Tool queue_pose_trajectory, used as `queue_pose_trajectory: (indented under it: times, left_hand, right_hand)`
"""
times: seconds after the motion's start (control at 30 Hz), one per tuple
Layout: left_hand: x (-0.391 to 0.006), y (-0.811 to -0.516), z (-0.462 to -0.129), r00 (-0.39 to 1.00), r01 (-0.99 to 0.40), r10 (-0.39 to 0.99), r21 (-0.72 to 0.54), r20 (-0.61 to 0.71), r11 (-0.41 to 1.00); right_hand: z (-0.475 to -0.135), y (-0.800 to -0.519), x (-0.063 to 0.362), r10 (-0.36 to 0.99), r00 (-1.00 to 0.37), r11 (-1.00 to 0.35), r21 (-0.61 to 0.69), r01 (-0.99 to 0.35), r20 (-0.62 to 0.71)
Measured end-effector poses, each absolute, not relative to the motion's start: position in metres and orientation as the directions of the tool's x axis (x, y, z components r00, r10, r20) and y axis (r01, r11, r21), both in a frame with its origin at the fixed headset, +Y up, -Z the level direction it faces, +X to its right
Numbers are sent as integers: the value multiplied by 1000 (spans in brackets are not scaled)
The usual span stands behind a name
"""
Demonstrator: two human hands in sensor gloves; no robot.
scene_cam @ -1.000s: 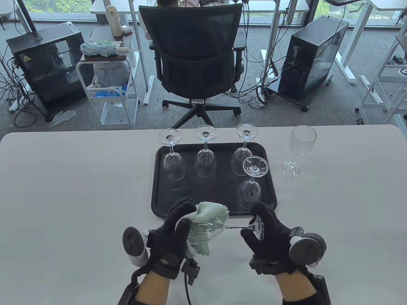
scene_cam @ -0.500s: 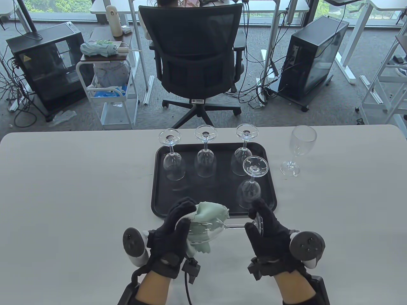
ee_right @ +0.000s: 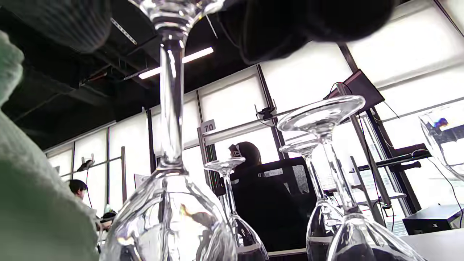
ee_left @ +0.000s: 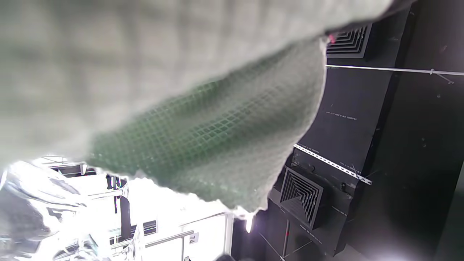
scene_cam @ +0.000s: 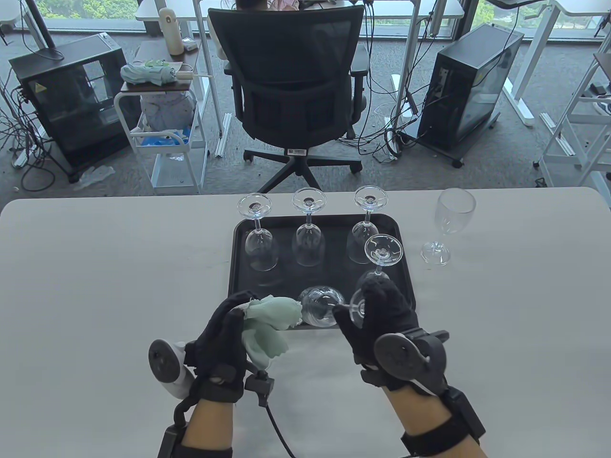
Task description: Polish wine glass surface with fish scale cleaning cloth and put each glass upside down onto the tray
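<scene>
My right hand [scene_cam: 355, 312] pinches the foot of a clear wine glass [scene_cam: 321, 306], which lies tilted over the near edge of the black tray [scene_cam: 238, 267], bowl to the left. In the right wrist view its stem [ee_right: 170, 90] runs down to the bowl. My left hand [scene_cam: 224, 329] grips the pale green cloth [scene_cam: 267, 322], bunched just left of the bowl and touching it. The cloth [ee_left: 181, 101] fills the left wrist view. Several glasses stand upside down on the tray, the nearest [scene_cam: 379, 267] just behind my right hand. One glass [scene_cam: 446, 224] stands upright on the table right of the tray.
The white table [scene_cam: 95, 286] stretches to both sides of the tray. A black office chair [scene_cam: 291, 90] stands beyond the far edge, with computer cases and a small cart on the floor behind.
Both hands moved forward and left. The glass came out of the cloth and now sits over the tray's near edge, held by my right hand only. My left hand drew back with the cloth.
</scene>
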State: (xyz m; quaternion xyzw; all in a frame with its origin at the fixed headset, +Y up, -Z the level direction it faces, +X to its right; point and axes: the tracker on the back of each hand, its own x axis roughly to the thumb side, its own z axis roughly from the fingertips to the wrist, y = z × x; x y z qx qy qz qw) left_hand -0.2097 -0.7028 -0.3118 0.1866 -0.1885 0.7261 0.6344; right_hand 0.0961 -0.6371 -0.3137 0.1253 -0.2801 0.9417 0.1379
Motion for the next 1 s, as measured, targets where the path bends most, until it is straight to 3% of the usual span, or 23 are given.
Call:
queue_pose_trajectory:
  times: [0.23, 0.47, 0.6, 0.77, 0.87, 0.9, 1.0]
  left_hand:
    - [-217, -704, -313, -155, -987, 851, -38, 501, -157]
    - [-219, -703, -313, -173, -983, 847, -37, 503, -178]
    - [-220, -702, -312, -185, -981, 844, -39, 504, -192]
    - [-220, -702, -312, -189, -980, 843, -41, 504, -196]
    - [-220, -702, -313, -186, -980, 843, -40, 504, -192]
    - [-220, -702, -313, -187, -980, 843, -40, 505, -194]
    - [-220, -703, -312, -189, -980, 840, -39, 509, -196]
  right_hand:
    - [-353, -644, 32, 20, -975, -902, -418, -113, 221]
    - [-373, -639, 10, -35, -992, -938, -345, -10, 123]
    - [-381, -639, 12, -7, -998, -975, -222, -8, 66]
    - [-366, -615, 30, 99, -991, -950, -288, -122, 91]
    - [-355, -579, 64, 330, -935, -880, -316, -355, 131]
    - [-354, -564, 83, 459, -877, -814, -328, -479, 141]
    - [-359, -540, 143, 681, -723, -645, -375, -666, 113]
